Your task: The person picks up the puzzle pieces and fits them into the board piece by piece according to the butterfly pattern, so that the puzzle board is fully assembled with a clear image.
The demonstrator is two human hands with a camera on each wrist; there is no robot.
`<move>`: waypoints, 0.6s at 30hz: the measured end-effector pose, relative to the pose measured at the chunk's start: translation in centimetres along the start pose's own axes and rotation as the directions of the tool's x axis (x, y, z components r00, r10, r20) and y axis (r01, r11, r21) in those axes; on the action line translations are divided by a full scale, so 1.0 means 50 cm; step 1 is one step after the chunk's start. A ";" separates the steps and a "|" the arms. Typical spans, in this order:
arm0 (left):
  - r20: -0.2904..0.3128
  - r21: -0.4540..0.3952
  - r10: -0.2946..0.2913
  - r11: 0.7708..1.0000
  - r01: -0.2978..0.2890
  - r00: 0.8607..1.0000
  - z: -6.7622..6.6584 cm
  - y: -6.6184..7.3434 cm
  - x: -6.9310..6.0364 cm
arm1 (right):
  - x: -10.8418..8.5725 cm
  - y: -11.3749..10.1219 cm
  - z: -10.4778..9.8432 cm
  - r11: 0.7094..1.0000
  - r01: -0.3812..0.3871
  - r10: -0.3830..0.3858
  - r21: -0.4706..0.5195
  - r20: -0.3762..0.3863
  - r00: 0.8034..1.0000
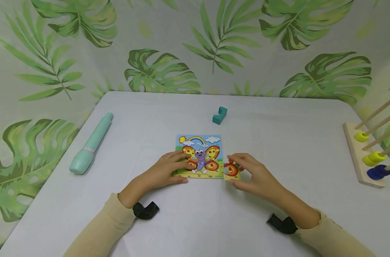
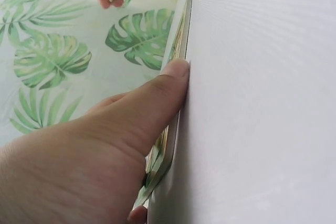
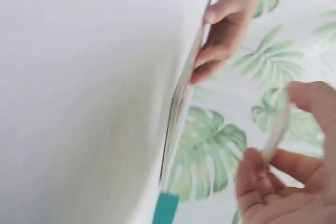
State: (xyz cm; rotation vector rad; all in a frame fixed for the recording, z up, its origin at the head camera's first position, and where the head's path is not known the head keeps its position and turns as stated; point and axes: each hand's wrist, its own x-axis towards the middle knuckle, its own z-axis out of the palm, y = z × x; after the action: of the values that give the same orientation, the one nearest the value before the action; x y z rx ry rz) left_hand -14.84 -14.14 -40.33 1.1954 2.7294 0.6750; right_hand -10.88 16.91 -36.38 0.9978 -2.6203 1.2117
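A butterfly picture puzzle (image 1: 199, 157) lies flat on the white table, with a sun, rainbow and clouds across its top. My left hand (image 1: 169, 169) rests on its left part, fingers laid over the picture. The left thumb (image 2: 157, 98) presses along the board's near edge. Just off the puzzle's right side, my right hand (image 1: 257, 175) pinches a puzzle piece (image 1: 231, 172) with a red and orange wing pattern. In the right wrist view that thin piece (image 3: 278, 129) is seen edge-on between thumb and fingers, raised from the table.
Beyond the puzzle lies a teal arch-shaped block (image 1: 219, 115). A mint-green microphone-shaped toy (image 1: 91, 144) is at the table's left. At the right edge stands a wooden base (image 1: 358, 153) with pegs and yellow and blue beads. A leaf-print cloth (image 1: 163, 71) hangs behind the table.
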 end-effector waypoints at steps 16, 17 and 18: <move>-0.038 0.036 0.022 0.999 -0.021 0.999 0.001 0.004 0.002 | 0.079 0.052 0.097 0.986 -0.112 0.126 -0.124 0.105 0.986; -0.047 0.038 0.026 0.999 -0.024 0.999 0.002 0.004 0.003 | 0.080 0.053 0.098 0.985 -0.119 0.133 -0.126 0.111 0.985; -0.056 0.040 0.028 0.999 -0.026 0.998 0.004 0.004 0.004 | 0.082 0.054 0.099 0.984 -0.125 0.140 -0.123 0.115 0.984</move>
State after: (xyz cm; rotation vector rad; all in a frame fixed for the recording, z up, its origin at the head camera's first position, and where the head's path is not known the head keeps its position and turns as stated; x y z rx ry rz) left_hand -14.80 -13.79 -40.38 1.2427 2.7900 0.6707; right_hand -14.78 12.56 -40.14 0.9187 -2.8564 1.0394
